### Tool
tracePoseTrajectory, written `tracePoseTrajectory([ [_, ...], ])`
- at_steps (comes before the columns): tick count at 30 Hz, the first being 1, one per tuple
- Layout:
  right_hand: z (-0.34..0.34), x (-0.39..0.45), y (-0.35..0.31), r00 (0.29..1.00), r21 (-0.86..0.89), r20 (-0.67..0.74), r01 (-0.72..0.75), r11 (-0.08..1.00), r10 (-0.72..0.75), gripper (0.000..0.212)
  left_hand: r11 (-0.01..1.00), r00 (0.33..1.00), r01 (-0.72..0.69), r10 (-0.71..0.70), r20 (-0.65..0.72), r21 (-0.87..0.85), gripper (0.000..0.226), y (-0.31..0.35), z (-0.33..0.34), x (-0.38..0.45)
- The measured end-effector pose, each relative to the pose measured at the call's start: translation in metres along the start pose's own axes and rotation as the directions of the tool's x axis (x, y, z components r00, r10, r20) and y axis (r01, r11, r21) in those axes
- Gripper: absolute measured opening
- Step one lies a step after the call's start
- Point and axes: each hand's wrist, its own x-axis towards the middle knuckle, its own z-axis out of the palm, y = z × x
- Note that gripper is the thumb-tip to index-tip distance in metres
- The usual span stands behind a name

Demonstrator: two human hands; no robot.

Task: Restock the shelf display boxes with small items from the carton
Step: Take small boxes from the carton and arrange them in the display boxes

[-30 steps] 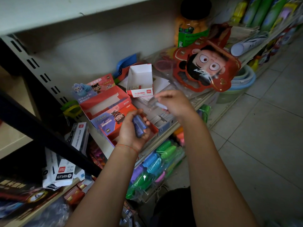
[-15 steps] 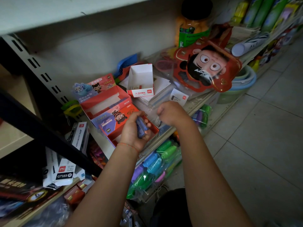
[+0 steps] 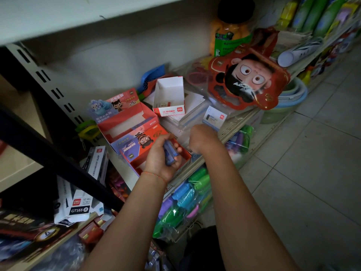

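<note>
A pale metal shelf (image 3: 230, 124) is running along a grey tiled floor (image 3: 312, 173). The left hand (image 3: 162, 159) is gripping small glossy blue items (image 3: 169, 153) over a red cardboard display box (image 3: 136, 159). The right hand (image 3: 201, 139) is curled beside it; its grasp cannot be told.

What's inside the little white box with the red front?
The white box looks nearly empty: one or two small white packets lie at the bottom. Its front wall hides the near part of the floor, so more could be there.
</note>
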Motion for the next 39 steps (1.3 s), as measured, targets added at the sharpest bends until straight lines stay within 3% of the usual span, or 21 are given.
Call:
tracePoseTrajectory([
  [3, -0.006, 0.002, 0.007, 1.0, 0.109, -0.018, 0.009, 0.994, -0.007, 0.027, 1.0, 1.0, 0.005, -0.005, -0.01, -0.012, 0.019, 0.0, 0.0, 0.0],
  [5, -0.012, 0.002, 0.013, 0.999, 0.34, -0.033, 0.009, 0.94, 0.002, 0.025, 1.0, 1.0, 0.006, -0.006, -0.017, -0.016, 0.018, 0.0, 0.0, 0.0],
  [8, -0.02, -0.001, 0.016, 0.997, 0.727, -0.027, -0.034, 0.685, 0.078, 0.011, 1.0, 1.0, 0.012, -0.013, -0.025, -0.019, 0.017, 0.0, 0.0, 0.001],
  [10, -0.023, -0.003, 0.016, 0.992, 0.796, -0.061, -0.02, 0.605, 0.112, 0.004, 1.0, 1.0, 0.01, -0.011, -0.029, -0.013, 0.017, 0.0, -0.001, 0.002],
  [12, -0.024, -0.004, 0.015, 0.988, 0.804, -0.083, -0.011, 0.595, 0.131, 0.019, 1.0, 1.0, 0.01, -0.01, -0.029, -0.009, 0.017, 0.0, -0.001, 0.002],
  [15, -0.024, -0.005, 0.014, 0.989, 0.828, -0.053, -0.032, 0.56, 0.136, 0.013, 1.0, 0.999, 0.015, -0.015, -0.03, -0.019, 0.018, 0.0, 0.0, 0.003],
  [17, -0.022, -0.005, 0.016, 0.99, 0.798, -0.061, -0.029, 0.602, 0.128, 0.014, 1.0, 0.999, 0.017, -0.018, -0.028, -0.019, 0.019, 0.0, 0.001, 0.002],
  [21, -0.018, -0.004, 0.019, 0.993, 0.568, -0.106, 0.019, 0.823, 0.051, 0.021, 1.0, 1.0, 0.024, -0.024, -0.018, -0.015, 0.019, 0.0, 0.002, 0.002],
  [25, -0.01, 0.002, 0.017, 1.0, 0.348, -0.021, 0.009, 0.937, -0.002, 0.02, 1.0, 1.0, 0.017, -0.017, -0.015, -0.015, 0.018, 0.0, 0.002, 0.002],
  [34, -0.01, 0.004, 0.017, 0.999, 0.214, 0.029, -0.037, 0.976, 0.032, 0.012, 1.0, 1.0, 0.014, -0.014, -0.015, 0.002, 0.017, 0.0, 0.001, 0.003],
  [39, -0.001, 0.008, 0.014, 0.998, 0.17, -0.008, -0.062, 0.983, 0.064, 0.025, 1.0, 1.0, 0.007, -0.007, -0.019, 0.005, 0.018, -0.001, 0.001, 0.003],
])
